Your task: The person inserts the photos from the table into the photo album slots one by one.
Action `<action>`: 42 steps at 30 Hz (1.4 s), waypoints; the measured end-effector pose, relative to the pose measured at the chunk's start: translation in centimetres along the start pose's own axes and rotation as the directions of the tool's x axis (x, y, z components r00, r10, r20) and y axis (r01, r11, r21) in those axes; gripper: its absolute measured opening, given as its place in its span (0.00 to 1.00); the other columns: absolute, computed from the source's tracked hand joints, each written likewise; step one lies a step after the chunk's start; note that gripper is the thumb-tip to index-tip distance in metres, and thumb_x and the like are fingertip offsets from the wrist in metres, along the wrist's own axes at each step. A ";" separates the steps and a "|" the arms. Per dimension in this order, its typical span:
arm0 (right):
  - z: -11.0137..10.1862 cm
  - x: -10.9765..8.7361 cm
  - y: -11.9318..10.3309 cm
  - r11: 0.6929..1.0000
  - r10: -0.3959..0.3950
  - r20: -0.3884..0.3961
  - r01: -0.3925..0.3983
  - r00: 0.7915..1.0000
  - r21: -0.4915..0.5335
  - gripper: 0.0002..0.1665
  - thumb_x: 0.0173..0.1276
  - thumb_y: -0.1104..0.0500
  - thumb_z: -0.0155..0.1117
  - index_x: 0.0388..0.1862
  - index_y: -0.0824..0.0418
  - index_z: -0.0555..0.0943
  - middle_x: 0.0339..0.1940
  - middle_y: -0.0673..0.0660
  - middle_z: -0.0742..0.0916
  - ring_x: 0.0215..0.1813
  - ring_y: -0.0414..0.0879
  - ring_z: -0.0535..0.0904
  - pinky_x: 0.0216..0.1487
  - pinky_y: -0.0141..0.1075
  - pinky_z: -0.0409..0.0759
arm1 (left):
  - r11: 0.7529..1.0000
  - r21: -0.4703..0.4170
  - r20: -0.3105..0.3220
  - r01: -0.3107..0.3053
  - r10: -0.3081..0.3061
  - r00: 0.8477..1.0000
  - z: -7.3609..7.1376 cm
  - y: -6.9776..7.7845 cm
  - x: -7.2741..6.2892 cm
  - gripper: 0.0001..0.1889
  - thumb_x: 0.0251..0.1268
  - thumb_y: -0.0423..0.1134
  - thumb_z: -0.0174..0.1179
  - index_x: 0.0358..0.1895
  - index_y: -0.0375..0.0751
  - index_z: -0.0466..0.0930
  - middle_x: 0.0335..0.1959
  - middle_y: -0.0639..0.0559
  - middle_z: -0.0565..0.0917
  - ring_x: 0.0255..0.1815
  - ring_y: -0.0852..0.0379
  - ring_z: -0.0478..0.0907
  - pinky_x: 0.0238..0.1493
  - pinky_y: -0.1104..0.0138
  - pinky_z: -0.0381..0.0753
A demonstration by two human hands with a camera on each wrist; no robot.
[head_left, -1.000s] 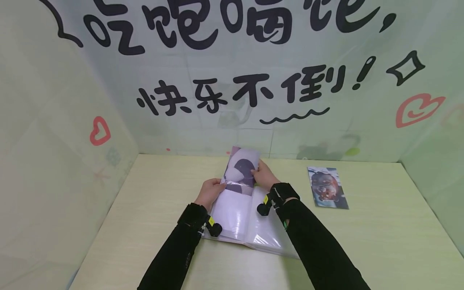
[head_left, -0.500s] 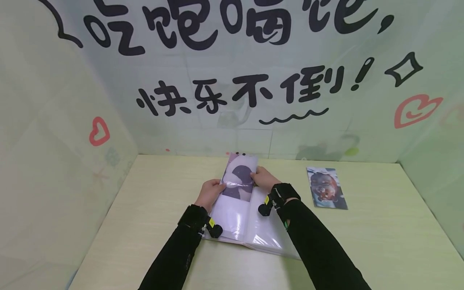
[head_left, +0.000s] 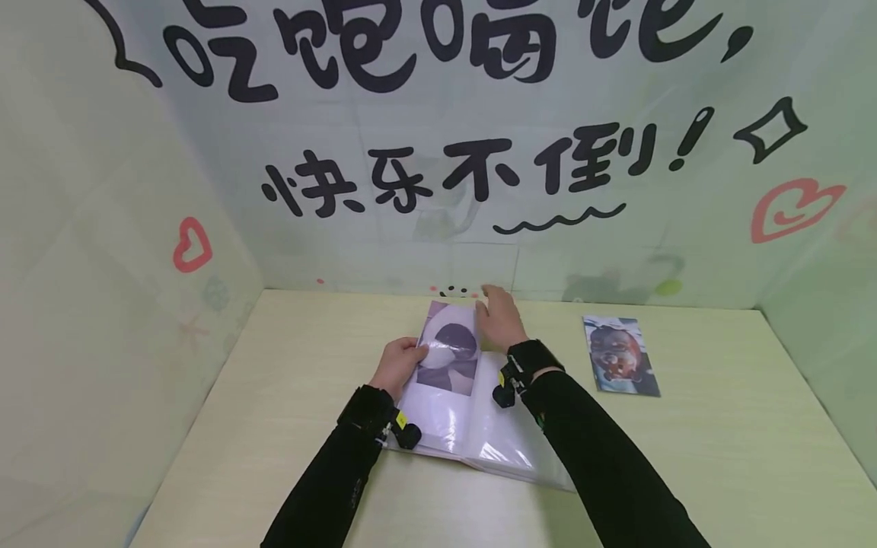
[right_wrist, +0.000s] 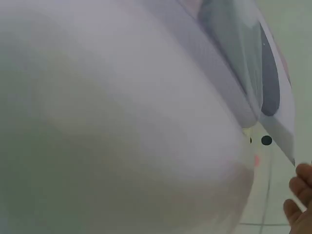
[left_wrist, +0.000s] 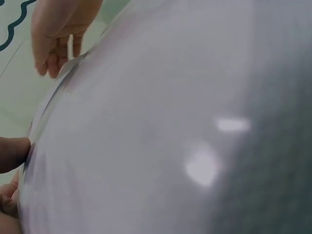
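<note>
An open photo album [head_left: 438, 418] lies on the table in the head view, with glossy clear-sleeved pages. In the upper part of its left page sits a photo [head_left: 445, 358] of pale and dark rounded shapes, its top end sticking out of the sleeve. My left hand [head_left: 396, 365] pinches the page's left edge; in the left wrist view its thumb [left_wrist: 14, 153] presses on that edge. By the photo's upper right corner, my right hand [head_left: 502, 318] has its fingers extended or loosely bent, holding nothing. The right wrist view shows its fingertips [right_wrist: 302, 183] just off the photo's corner.
A second photo [head_left: 620, 355], showing an animal in water, lies on the table [head_left: 719, 426] to the right of the album. Behind the table hangs a printed cloth backdrop [head_left: 384, 259], close to my right fingertips. Cloth walls stand at both sides.
The photo has slid down toward me, further into the page sleeve. My right hand has let go of its right edge and risen slightly. The left hand keeps its place.
</note>
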State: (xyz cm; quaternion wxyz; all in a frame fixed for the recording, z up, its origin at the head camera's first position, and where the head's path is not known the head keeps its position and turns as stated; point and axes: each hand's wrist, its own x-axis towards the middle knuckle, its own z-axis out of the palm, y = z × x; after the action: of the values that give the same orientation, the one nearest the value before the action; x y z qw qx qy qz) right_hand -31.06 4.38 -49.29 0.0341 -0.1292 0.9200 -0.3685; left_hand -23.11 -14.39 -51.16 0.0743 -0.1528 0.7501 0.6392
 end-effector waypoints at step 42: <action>-0.2 -1.6 -3.5 0.988 -0.125 0.604 0.152 0.787 0.006 0.28 0.62 0.68 0.40 0.61 0.59 0.73 0.59 0.55 0.76 0.59 0.46 0.69 0.60 0.39 0.64 | 0.999 -0.018 -0.040 -0.048 0.048 0.998 0.4 -0.8 0.2 0.11 0.60 0.30 0.54 0.43 0.25 0.77 0.34 0.43 0.79 0.30 0.55 0.74 0.33 0.66 0.73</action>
State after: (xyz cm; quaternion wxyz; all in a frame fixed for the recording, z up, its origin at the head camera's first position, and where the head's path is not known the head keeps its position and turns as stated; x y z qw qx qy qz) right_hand -28.80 2.48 -46.81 0.2950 -0.3073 0.8569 -0.2901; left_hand -23.05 -14.17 -52.02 0.0425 -0.1481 0.7486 0.6449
